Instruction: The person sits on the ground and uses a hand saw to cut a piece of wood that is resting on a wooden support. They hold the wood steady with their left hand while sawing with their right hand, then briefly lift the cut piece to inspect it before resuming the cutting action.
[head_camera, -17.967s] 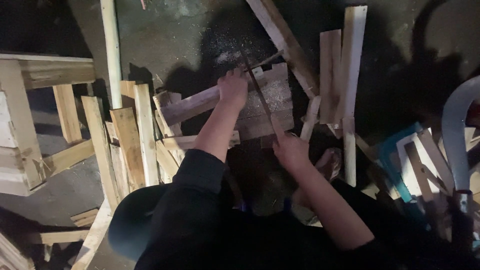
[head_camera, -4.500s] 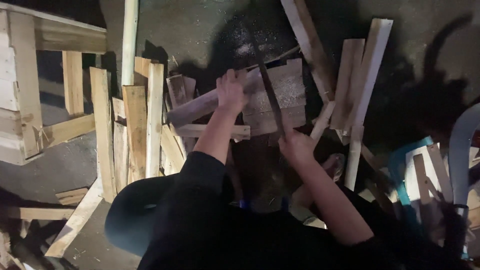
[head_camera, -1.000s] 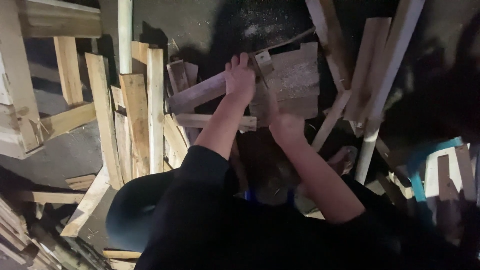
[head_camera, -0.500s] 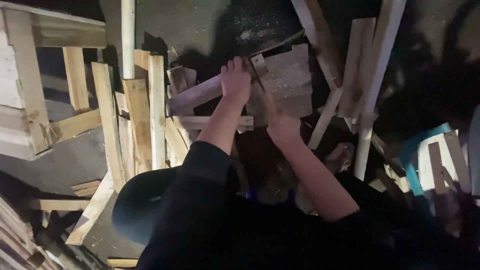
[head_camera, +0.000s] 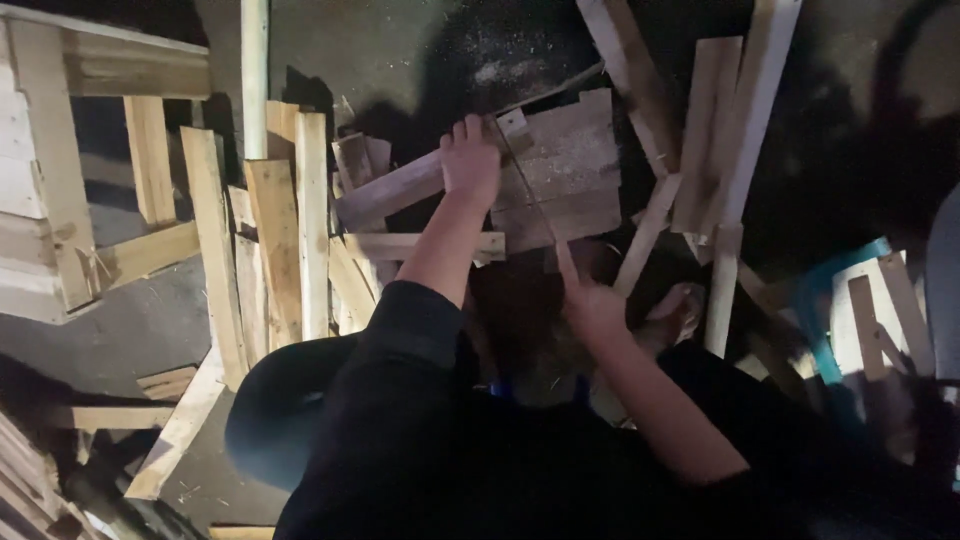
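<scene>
I see left hand (head_camera: 470, 160) stretched forward, fingers flat, pressing wooden board (head_camera: 565, 170). Right hand (head_camera: 593, 308) pulled near, clenched on saw (head_camera: 535, 205), whose blade crosses the board beside the left fingers.

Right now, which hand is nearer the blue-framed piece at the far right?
Right. The right hand grips the saw handle, apart from the blue-framed piece; the left hand presses the board farther away.

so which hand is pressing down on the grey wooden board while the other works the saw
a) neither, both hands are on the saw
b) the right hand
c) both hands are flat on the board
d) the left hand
d: the left hand lies spread on the grey wooden board, while the right hand grips the handle of the saw nearer the body.
</scene>
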